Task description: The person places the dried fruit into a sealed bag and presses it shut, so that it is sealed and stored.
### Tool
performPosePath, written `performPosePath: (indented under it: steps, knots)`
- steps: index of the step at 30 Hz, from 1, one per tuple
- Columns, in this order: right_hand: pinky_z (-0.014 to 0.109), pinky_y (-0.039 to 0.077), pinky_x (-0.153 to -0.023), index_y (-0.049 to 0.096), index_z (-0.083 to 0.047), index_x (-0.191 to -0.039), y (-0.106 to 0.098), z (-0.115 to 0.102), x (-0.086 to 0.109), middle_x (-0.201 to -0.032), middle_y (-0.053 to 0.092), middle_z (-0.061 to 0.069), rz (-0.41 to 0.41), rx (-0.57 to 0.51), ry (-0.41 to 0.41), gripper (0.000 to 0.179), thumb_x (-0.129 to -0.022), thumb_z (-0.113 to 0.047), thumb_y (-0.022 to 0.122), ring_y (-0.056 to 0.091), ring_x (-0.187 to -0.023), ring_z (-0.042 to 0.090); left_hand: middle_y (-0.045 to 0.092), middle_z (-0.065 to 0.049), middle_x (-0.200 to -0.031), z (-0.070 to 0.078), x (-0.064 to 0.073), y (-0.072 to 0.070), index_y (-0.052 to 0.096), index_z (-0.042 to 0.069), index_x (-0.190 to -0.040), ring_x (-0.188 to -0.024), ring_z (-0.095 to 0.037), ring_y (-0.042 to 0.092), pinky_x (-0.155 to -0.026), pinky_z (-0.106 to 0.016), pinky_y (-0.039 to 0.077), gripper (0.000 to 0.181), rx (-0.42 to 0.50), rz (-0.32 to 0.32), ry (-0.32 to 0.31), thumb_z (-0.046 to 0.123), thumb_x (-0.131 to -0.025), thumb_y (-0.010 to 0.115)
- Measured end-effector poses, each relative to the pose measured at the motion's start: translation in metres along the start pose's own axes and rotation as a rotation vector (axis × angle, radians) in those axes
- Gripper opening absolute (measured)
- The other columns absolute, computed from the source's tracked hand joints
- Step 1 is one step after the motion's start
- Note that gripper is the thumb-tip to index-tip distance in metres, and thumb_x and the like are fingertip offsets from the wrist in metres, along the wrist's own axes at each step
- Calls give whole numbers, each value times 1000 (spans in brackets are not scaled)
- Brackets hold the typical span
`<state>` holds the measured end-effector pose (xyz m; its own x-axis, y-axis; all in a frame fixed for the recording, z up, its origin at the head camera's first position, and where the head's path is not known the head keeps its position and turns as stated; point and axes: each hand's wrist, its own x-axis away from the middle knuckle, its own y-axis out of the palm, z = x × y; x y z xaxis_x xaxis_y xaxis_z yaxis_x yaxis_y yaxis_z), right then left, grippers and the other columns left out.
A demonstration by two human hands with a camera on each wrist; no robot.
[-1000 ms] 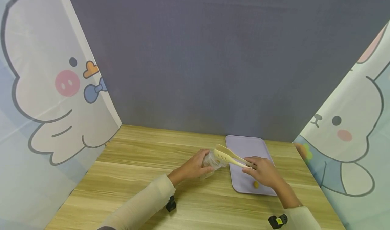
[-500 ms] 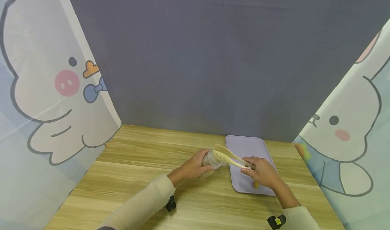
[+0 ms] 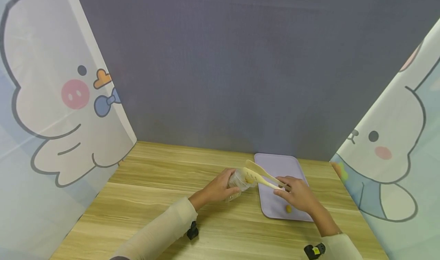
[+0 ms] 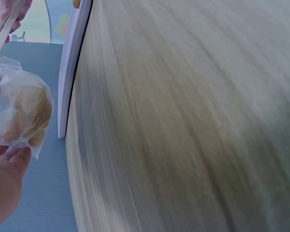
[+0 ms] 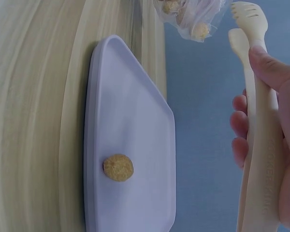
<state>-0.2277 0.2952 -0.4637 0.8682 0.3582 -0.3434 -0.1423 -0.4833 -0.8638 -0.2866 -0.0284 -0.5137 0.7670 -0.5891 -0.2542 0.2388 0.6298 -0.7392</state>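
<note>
My left hand grips a clear plastic bag with several golden-brown, roundish food pieces inside. The bag hangs over the wood-grain table, just left of the lavender tray. My right hand holds cream-coloured tongs, thumb on one arm and fingers on the other. Their slotted tip and the plain tip stand apart at the bag's mouth in the head view. In the right wrist view nothing shows between the tips. A single brown piece lies on the tray near its front edge.
The wooden table reaches back to a grey wall panel. Cartoon-printed sheets stand on both sides, the left sheet and the right sheet. The tray's far end sits close to the back panel.
The tongs have shifted slightly right and up at the bag's mouth, and a yellowish piece in the bag shows beside them. My left hand and the piece on the tray stay in place.
</note>
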Motion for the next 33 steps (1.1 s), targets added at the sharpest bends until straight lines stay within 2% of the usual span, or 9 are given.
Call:
performPosePath:
  steps: [9,14,23,28,33]
  knots:
    - [26,54,-67,71,1,-124,-4,11,8,-103,76,10,-8,-1,25,47,-89,-29,79,72,-83,19,53,-8,-140,1,1,0,39,7,-152,-119,-18,56,-101,-41,50,67,1,0,-7,36,-99,67]
    - [25,54,-67,71,0,-123,-8,15,13,-105,76,10,-6,-5,42,45,-89,-29,79,69,-84,11,52,-8,-142,1,1,-1,37,7,-153,-119,-18,56,-101,-41,50,67,-3,-6,-11,36,-100,65]
    - [28,58,-70,69,3,-126,-12,23,21,-103,76,7,-12,7,65,49,-90,-29,78,74,-87,18,49,-9,-144,3,1,-4,36,6,-155,-115,-16,55,-98,-37,50,67,-7,-33,-52,36,-101,63]
    - [29,59,-70,70,5,-124,-14,27,26,-103,76,8,-4,27,55,50,-88,-29,80,74,-87,22,48,-8,-144,1,1,-4,38,5,-154,-107,-12,54,-91,-30,50,64,6,-38,-54,35,-103,61]
    - [28,58,-69,71,5,-121,-15,31,31,-103,76,9,5,20,59,48,-86,-27,82,73,-87,20,50,-9,-139,0,0,-6,42,5,-150,-101,-10,53,-85,-26,50,57,37,-21,-39,30,-103,62]
